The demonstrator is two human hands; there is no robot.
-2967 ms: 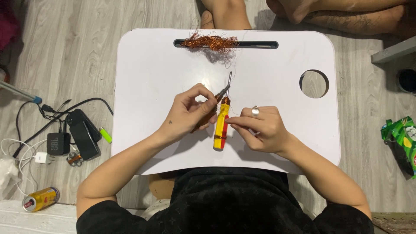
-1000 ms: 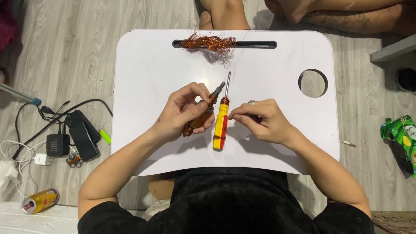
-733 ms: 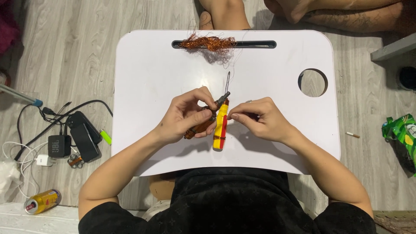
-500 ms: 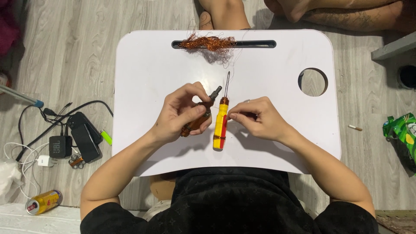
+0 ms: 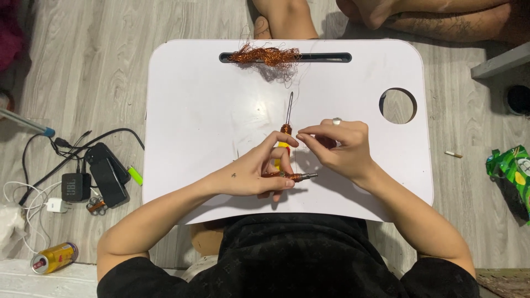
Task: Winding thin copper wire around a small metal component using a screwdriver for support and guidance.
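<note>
1. The left hand (image 5: 251,176) is closed around a small copper-wound rotor (image 5: 287,176). It lies low on the white bench (image 5: 193,110), just in front of the person's body.
2. The long axis of the rotor runs left to right across the bench. Its metal shaft tip points to the right, toward the right hand (image 5: 339,149).
3. The right hand has thumb and forefinger pinched together, just above and to the right of the rotor. It seems to hold a very thin wire, but the wire is too fine to see clearly, so I cannot tell for sure.
4. The two hands are very near, almost touching at the fingertips. The left hand is the one on the rotor; the right hand is apart from it, just beside.
5. One screwdriver (image 5: 287,124) with a yellow and red handle lies on the bench. Its long axis runs away from the person, crossing the rotor axis, and its handle is partly hidden under the left fingers.
6. One tangle of loose copper wire (image 5: 265,55) rests at the far edge, over the long slot, well apart from both hands.
7. Count: one rotor, one screwdriver, one wire tangle, one ring on the right hand, two hands.
8. On the floor at the left are a few chargers with cables and one yellow can (image 5: 54,257).
</note>
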